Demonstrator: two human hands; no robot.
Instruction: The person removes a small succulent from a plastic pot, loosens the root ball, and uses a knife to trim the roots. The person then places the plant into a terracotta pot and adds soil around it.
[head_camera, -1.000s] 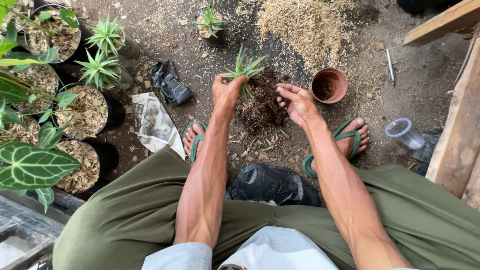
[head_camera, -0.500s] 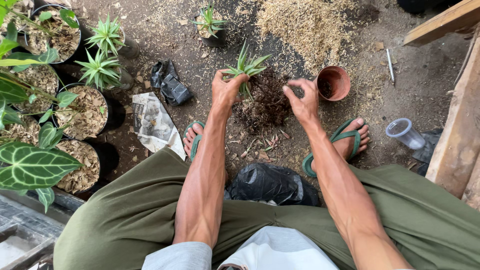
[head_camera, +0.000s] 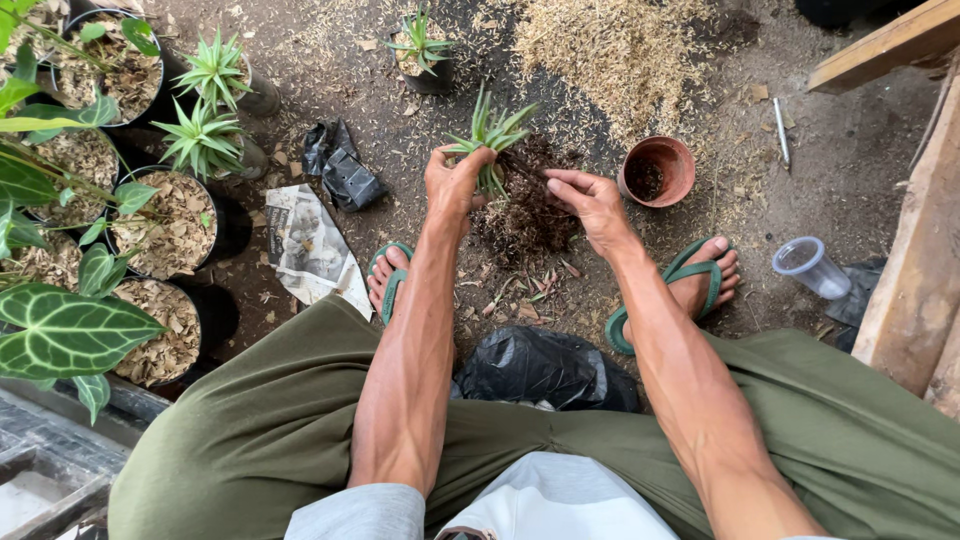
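Squatting over the bare dirt ground (head_camera: 850, 150), the person had the left hand (head_camera: 455, 185) closed around the base of a small spiky green plant (head_camera: 492, 135), whose dark tangled root ball (head_camera: 530, 205) hung just beside and below that hand, while the right hand (head_camera: 590, 200) lay half open, fingers touching the roots' right side. An empty terracotta pot (head_camera: 657, 170) stood just right of the right hand. A flat crumpled printed paper wrapper (head_camera: 310, 245) lay left of the left foot, a black plastic bag (head_camera: 545, 370) between the feet, and a clear plastic cup (head_camera: 810, 268) tipped near the ground's right edge.
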